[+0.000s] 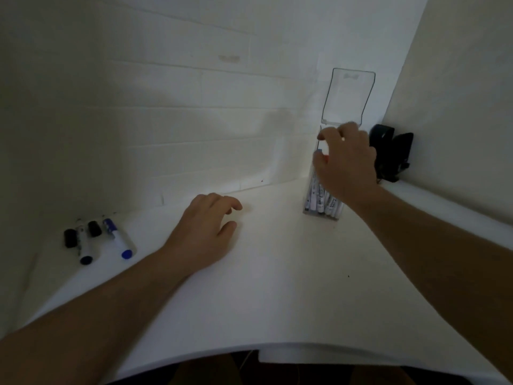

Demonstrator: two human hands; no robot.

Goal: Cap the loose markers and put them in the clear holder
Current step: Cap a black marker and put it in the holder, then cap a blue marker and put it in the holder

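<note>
The right hand (345, 159) curls at the clear holder's (323, 201) mouth; what it grips is unclear. The left hand (206, 232) rests relaxed on the surface (277, 287), loose markers (116, 240) well left.

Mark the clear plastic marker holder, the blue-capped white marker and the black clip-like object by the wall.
Clear plastic marker holder (322, 209): head view, lower front wall.
Blue-capped white marker (119, 240): head view, white barrel.
Black clip-like object (394, 157): head view, its body.
</note>
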